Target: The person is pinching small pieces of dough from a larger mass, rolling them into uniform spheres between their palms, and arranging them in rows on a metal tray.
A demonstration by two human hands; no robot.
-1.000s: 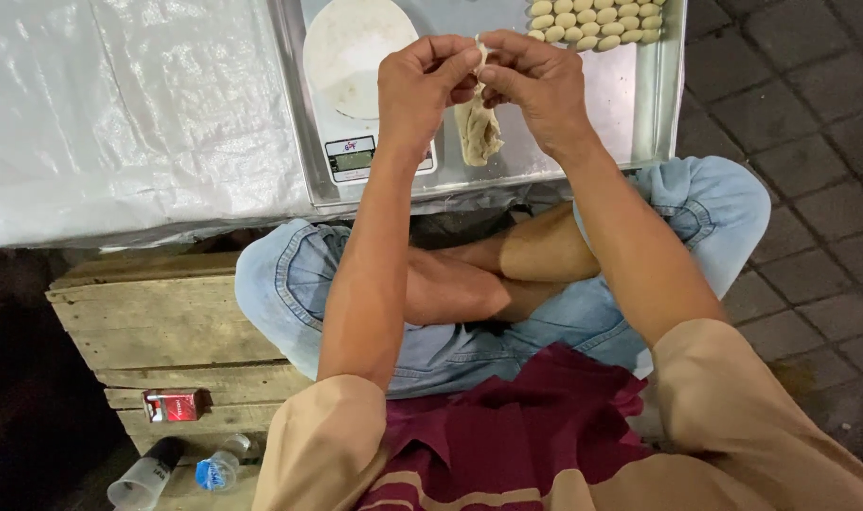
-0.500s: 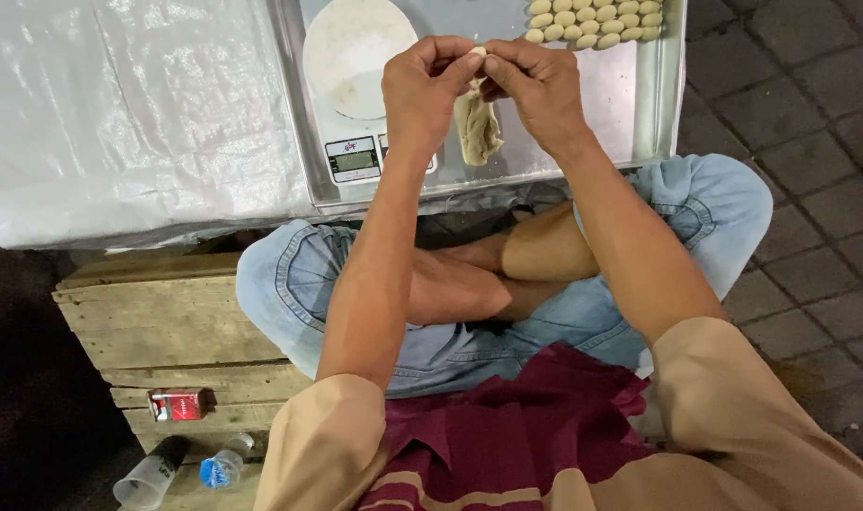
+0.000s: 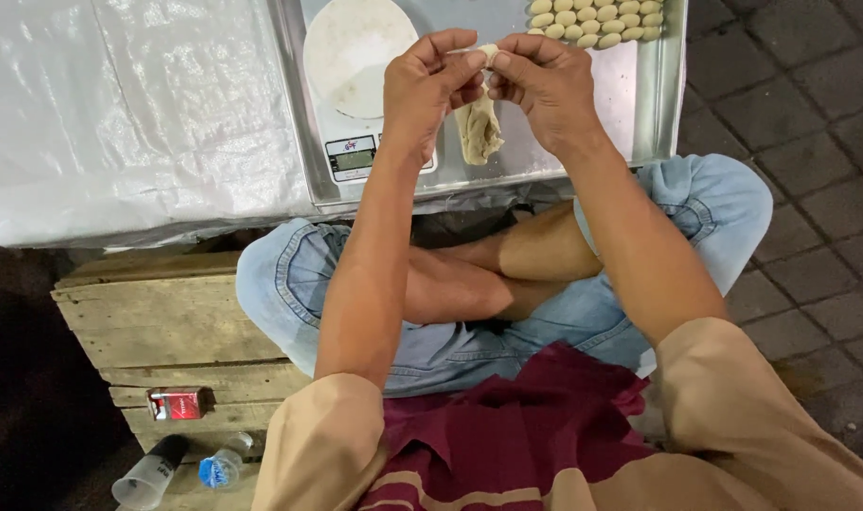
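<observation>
My left hand (image 3: 424, 87) and my right hand (image 3: 542, 88) meet above a metal tray (image 3: 654, 104). Their fingertips pinch the top end of a pale beige dough lump (image 3: 478, 128), which hangs down between them over the tray. Rows of small dough pieces (image 3: 597, 21) lie at the tray's far right. A white round-plate kitchen scale (image 3: 354, 66) stands on the tray just left of my left hand.
A white plastic sheet (image 3: 128, 114) covers the surface left of the tray. I sit cross-legged in jeans on a wooden pallet (image 3: 157, 322). A red small box (image 3: 177, 404), a plastic cup (image 3: 147, 478) and a bottle (image 3: 220, 465) lie at lower left. Paving stones (image 3: 810, 189) are on the right.
My fingers have shifted slightly at the top of the dough, working a small bit at its tip. The dough still hangs between both hands; nothing else moved.
</observation>
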